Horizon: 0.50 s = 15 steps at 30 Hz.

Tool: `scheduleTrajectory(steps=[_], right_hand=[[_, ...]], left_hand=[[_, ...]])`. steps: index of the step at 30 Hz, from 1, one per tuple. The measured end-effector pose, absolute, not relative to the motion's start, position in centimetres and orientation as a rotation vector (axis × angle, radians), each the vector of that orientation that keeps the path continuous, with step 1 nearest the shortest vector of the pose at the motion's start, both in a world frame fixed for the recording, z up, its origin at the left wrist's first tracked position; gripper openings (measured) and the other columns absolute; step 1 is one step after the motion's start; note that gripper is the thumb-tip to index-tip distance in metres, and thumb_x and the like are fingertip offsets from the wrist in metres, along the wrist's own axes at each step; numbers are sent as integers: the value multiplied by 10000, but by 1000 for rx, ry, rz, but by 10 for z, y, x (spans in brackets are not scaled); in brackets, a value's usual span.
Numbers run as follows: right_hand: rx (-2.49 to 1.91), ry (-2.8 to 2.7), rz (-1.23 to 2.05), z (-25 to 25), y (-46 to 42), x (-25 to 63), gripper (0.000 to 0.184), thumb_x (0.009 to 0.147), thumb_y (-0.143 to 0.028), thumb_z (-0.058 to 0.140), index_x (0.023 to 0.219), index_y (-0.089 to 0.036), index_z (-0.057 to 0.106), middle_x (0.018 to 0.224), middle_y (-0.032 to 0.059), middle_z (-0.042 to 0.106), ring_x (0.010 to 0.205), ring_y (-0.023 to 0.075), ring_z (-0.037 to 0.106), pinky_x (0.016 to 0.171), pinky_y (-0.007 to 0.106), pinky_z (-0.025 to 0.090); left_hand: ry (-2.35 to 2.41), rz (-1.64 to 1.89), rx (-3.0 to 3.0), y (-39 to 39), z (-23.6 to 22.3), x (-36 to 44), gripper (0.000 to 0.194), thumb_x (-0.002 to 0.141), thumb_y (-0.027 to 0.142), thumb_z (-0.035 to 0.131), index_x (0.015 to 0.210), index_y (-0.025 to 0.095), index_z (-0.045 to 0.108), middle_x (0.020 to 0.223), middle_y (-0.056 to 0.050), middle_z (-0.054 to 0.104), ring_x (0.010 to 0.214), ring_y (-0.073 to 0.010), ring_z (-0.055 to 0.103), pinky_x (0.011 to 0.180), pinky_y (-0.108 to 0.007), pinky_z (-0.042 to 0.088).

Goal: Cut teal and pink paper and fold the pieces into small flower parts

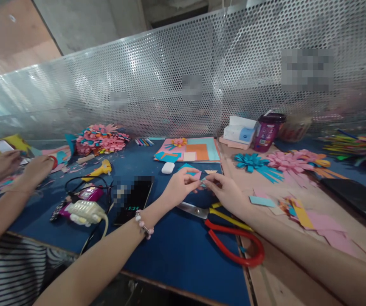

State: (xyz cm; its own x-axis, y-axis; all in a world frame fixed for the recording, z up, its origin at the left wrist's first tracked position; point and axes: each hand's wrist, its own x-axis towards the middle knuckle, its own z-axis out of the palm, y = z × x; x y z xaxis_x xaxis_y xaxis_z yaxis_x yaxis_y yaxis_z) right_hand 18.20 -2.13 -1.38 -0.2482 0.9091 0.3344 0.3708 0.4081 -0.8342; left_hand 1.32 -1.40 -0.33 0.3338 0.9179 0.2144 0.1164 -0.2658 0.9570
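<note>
My left hand point(180, 188), with a beaded bracelet point(144, 224) on its wrist, is closed in a pinch above the blue table. Facing it, my right hand point(226, 194) pinches too, and the fingertips of both nearly meet. Between them shows a small light-blue piece of paper point(203, 183), partly hidden by the fingers. Pink and blue paper point(187, 168) shows just behind my left fingers; whether they touch it I cannot tell. A pale yellow scrap point(210, 172) lies beyond my right fingertips. Under my right wrist rest scissors point(234, 238) with one red and one yellow handle.
A phone point(135, 202), a white earbud case point(168, 168) and a yellow glue gun point(98, 169) lie left. Behind are stacked coloured sheets point(198, 148). Paper flowers point(285, 163), scraps and a purple cup point(268, 131) occupy the right. A co-worker's hands point(32, 170) work far left.
</note>
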Motion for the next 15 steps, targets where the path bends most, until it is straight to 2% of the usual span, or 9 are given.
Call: scheduleTrajectory(steps=[5,10,15], right_hand=[[-1091,-1798,836,-11,-21,183,222,817,-363,486,780,-176,600,658,0,582,586,127,494,531,248,387],[-1045,-1782,855,-12,-21,183,250,825,-394,478,831,-185,616,829,26,642,731,153,559,619,263,424],[-1100,-1795,807,-11,-21,184,286,818,-419,470,810,-180,625,799,36,648,674,157,544,579,274,420]], left_hand=[[932,1031,1642,-14,-3,12,360,741,231,615,1056,130,474,769,-68,652,703,-163,646,622,-276,506],[927,1024,1642,-16,-3,12,378,737,250,618,1069,129,485,786,-71,652,720,-171,652,643,-289,513],[933,976,1638,-18,-1,13,372,734,270,617,1059,121,517,856,-96,659,736,-176,657,642,-285,518]])
